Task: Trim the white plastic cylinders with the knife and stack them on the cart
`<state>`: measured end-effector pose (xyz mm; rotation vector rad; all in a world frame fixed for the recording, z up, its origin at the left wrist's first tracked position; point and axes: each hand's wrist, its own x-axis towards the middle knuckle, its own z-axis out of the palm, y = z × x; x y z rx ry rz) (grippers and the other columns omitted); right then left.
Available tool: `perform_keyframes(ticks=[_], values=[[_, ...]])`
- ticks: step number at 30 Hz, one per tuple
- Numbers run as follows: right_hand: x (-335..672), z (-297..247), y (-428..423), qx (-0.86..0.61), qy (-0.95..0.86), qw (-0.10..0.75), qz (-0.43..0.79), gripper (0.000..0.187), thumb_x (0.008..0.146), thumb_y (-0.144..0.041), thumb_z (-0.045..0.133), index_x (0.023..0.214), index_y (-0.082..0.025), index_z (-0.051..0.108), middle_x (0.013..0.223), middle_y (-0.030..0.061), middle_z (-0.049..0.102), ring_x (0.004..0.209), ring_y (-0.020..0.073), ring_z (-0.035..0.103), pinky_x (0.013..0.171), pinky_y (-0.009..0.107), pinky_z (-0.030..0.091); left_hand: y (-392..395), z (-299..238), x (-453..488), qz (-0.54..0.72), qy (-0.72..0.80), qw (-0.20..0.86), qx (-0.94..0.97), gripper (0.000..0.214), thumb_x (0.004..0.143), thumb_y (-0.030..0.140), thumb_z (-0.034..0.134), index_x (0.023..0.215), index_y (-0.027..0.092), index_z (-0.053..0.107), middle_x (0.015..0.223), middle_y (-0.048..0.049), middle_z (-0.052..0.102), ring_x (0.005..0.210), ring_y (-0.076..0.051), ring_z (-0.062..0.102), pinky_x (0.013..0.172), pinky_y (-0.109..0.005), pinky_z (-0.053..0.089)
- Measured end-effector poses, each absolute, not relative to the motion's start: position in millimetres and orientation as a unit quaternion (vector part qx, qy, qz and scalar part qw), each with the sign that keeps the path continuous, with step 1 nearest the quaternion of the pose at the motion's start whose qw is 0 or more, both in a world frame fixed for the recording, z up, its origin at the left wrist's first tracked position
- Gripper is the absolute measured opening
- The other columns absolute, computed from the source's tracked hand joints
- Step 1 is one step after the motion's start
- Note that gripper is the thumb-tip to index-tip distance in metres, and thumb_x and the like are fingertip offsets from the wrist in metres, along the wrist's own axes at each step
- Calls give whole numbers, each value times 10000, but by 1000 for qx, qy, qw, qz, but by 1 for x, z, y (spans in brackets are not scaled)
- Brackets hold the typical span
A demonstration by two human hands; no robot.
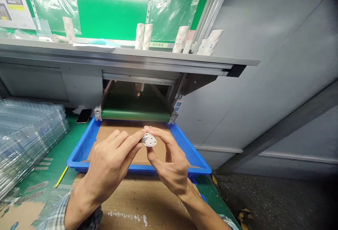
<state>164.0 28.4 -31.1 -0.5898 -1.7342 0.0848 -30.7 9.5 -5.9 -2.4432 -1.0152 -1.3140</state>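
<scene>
Between both hands is a small white plastic part (150, 140), rounded, with a few small dark holes in the face turned toward me. My left hand (112, 159) pinches its left edge between thumb and fingers. From the right, my right hand (169, 156) grips the same part, index finger along the top and thumb underneath. Both hands are above a blue tray (203, 163) lined with brown cardboard (158, 157). The far side of the part is hidden.
A green conveyor belt (136, 105) ends at the tray's far side. Stacked clear plastic trays (31, 135) stand left, near a phone (83, 116) and a yellow stick (61, 177). Several white patterned tubes, including one tube (181, 39), stand on the shelf (126, 55) above.
</scene>
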Motion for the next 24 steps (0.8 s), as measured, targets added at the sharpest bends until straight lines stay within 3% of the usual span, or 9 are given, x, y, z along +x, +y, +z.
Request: perform_keyframes(ticks=[24], values=[[165, -28, 28, -255, -759, 599, -17, 496, 933, 6, 660, 1368, -231, 636, 1283, 106, 750, 1225, 260, 731, 1078, 474, 638, 6, -5, -33, -428, -346, 88, -830, 372, 1121, 224, 514, 1490, 227, 556, 880, -3, 636, 779, -161, 552, 729, -271, 479]])
